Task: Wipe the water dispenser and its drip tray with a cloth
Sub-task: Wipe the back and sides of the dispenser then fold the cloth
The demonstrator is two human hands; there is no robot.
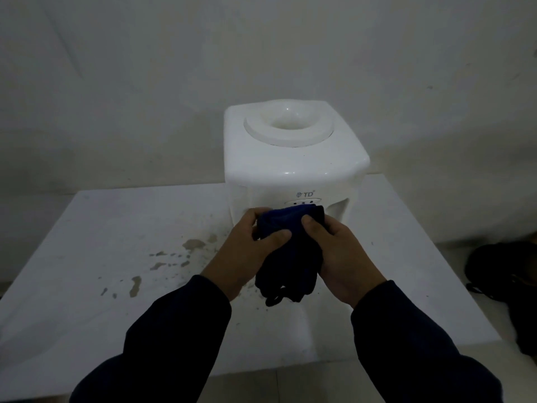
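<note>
1. Room: a dim interior. A plain pale wall (145, 82) fills the view from 9 through 12 to 3 o'clock, with faint marks toward 2 o'clock.
2. Counter: a white, flat-topped counter (87, 315) whose back edge lies against the wall. Its front edge runs across at 6 o'clock, with a strip of pale floor (276, 385) showing below it.
3. Surface: brownish splotches (191, 245) and smaller specks are scattered over the counter top at 9 o'clock of the hands.
4. Water dispenser (293, 161): a white unit standing upright at the counter's 12 o'clock, near the back edge. The round well on its top faces the camera. The front bears the letters "TD" above a small panel.
5. Cloth (287, 257): dark blue and bunched, held at the centre of the view in front of the dispenser's face, just under the panel. Its lower end hangs above the counter. Whether it touches the dispenser cannot be told.
6. Left hand (250, 251): at 9 o'clock of the cloth, its grip closed on the fabric, fingers curled over the top edge and thumb laid across the front.
7. Right hand (345, 257): at 3 o'clock of the cloth, its grip likewise closed on the fabric, thumb pressing the front. Both arms wear dark sleeves.
8. Drip tray: hidden behind the hands and cloth.
9. Dark bag (505, 271): on the floor at 3 o'clock, beside the counter.
</note>
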